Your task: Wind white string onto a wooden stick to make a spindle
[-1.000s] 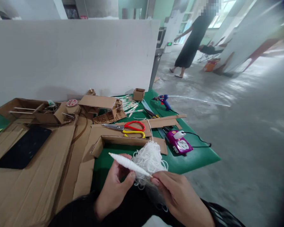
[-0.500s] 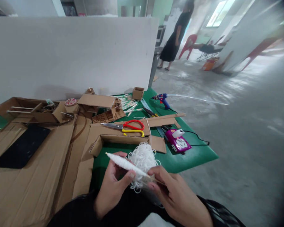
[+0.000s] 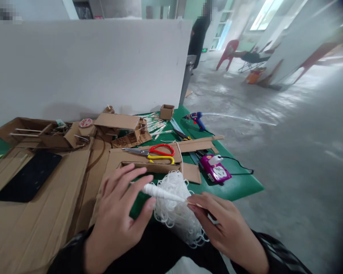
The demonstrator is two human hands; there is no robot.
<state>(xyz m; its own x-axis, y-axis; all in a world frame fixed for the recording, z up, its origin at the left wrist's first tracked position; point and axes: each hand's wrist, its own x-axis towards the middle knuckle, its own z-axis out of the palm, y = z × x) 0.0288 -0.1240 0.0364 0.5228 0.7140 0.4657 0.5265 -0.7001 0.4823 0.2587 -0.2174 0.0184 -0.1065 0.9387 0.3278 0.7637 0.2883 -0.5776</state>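
R hand (image 3: pixel 221 224): thumb + forefinger pinched on the near end of a stick wound w/ white cord (image 3: pixel 164 193). L hand (image 3: pixel 121 209): fingers spread, gripping nothing we can see, by the far end; can't tell if a fingertip brushes it. Wound stick sits betw. the hands, tilted, over a heap of loose white cord (image 3: pixel 175 180) that spills from green tabletop (image 3: pixel 240 190) twd the lap.

Risks, our judgmt: only the R pinch seems to hold the stick, so a slip there cd drop it in the heap. Tapered ends look likeliest to shed turns if cord slackens. Loops lie every which way, so a quick pull might knot them. One strand (image 3: pixel 182 161) runs up from the heap to nr the scissors (image 3: pixel 148 153); a tug cd snag the handles. Heap edge hangs low; we'd expect more to slide if knees shift.
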